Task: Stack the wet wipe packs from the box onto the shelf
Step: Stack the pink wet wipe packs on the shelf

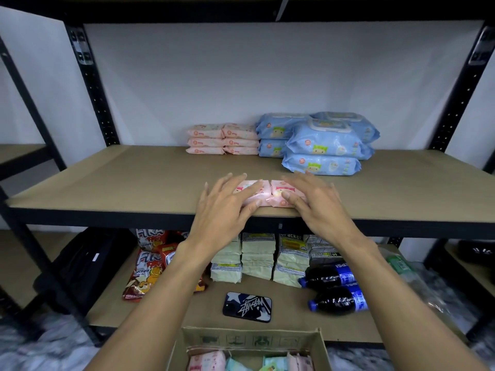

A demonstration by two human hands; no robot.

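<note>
Cardboard box, bottom centre, open-topped: pink and pale-green wet wipe packs inside, partly cut off by the frame edge.
Shelf, brown board on a black frame. Rear: small pink packs in two adjoining stacks of three; just right, large blue packs piled in several stacks.
Front edge, centre: two pink packs side by side, touching, flat on the board.
Left hand: palm down on the left pack, fingers spread and extended, thumb against the near edge; pressing, not clasping.
Right hand: likewise on the right pack, fingers splayed.
Both forearms reaching up and forward over the box.
</note>
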